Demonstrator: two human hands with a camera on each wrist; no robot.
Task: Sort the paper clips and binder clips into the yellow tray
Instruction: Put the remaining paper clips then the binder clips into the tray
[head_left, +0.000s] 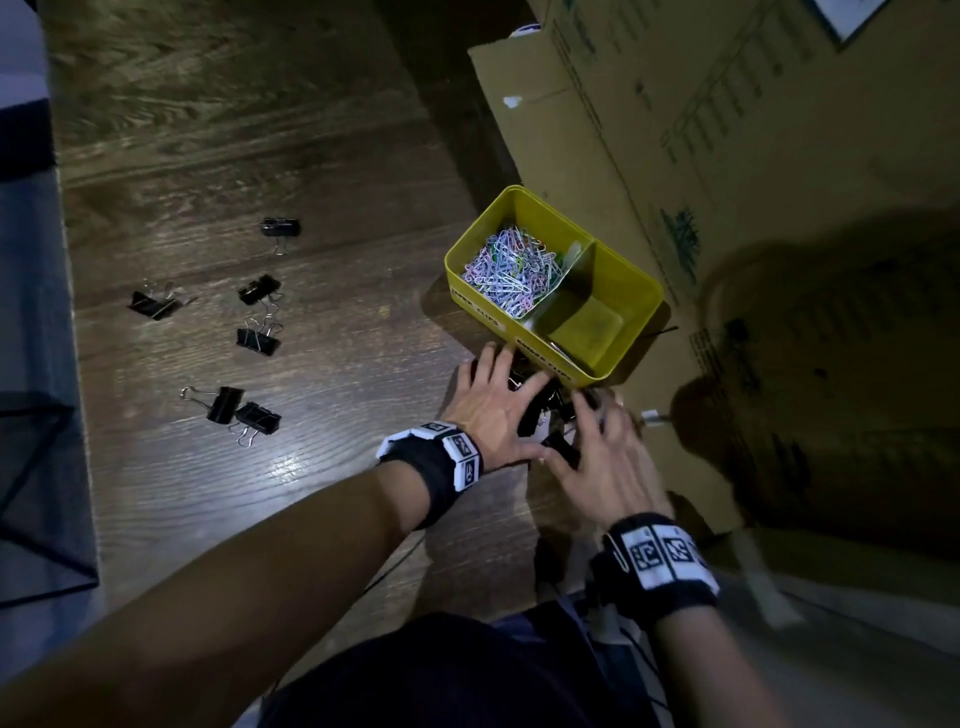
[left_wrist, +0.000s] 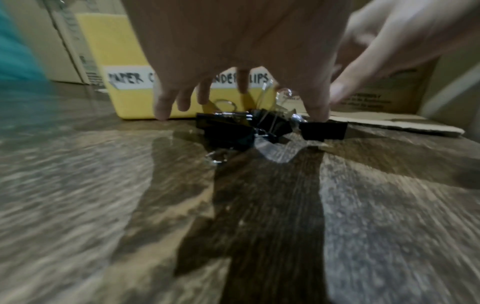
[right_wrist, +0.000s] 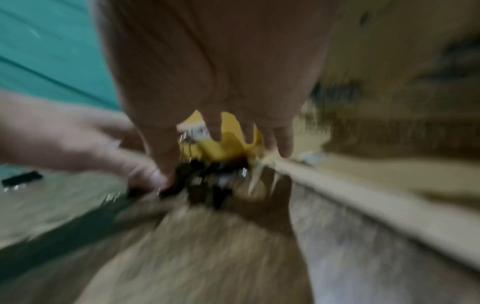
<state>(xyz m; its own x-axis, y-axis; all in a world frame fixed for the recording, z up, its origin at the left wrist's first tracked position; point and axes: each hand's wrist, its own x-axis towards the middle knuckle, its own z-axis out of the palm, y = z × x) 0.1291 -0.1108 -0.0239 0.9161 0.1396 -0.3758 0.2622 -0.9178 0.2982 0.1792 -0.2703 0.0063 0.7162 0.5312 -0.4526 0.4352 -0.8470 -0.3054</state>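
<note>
The yellow tray (head_left: 658, 304) stands on the wooden floor against a cardboard box. Its far compartment holds a heap of coloured paper clips (head_left: 511, 270); the near compartment looks almost bare. Tape labels on its front wall (left_wrist: 98, 51) name the two compartments. A pile of black binder clips (head_left: 540, 410) lies right in front of the tray. My left hand (head_left: 498, 410) hovers over the pile's left side with fingers spread. My right hand (head_left: 608, 457) covers the right side, fingers spread, thumb touching a clip. In the left wrist view the fingertips (left_wrist: 162, 111) reach the floor around the pile (left_wrist: 233, 129).
Several more black binder clips lie scattered on the floor to the left, such as one (head_left: 280, 227) far out and a pair (head_left: 244, 413) nearer me. A large cardboard box (head_left: 727, 130) fills the right side. A dark mesh object (head_left: 31, 415) sits at the left edge.
</note>
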